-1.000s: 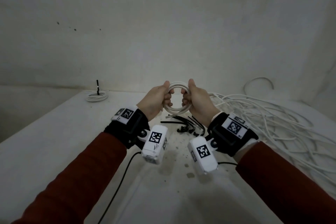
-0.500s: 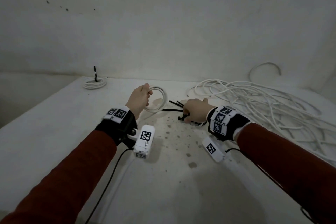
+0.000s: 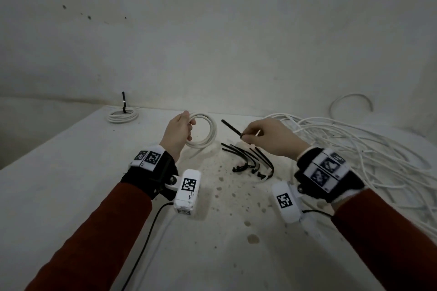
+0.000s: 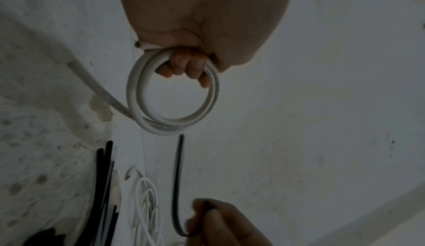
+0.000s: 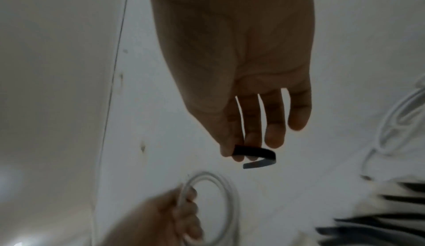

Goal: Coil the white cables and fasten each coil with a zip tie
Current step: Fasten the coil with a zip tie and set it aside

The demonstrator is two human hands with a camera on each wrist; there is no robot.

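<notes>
Head view: my left hand [image 3: 179,134] grips the white coil [image 3: 205,132] above the surface [image 3: 71,172]; my right hand [image 3: 272,137] pinches one zip tie [image 3: 233,128] over the spare ties [image 3: 248,158].

Left wrist: fingers [image 4: 184,66] curl through the coil.

Right wrist: thumb and fingers [image 5: 250,141] clamp the tie.

The head view looks forward and down over the table [image 3: 71,196]. Each wrist view sits close behind its own palm, facing the other across the middle, blurred enough that details seem uncertain.
</notes>
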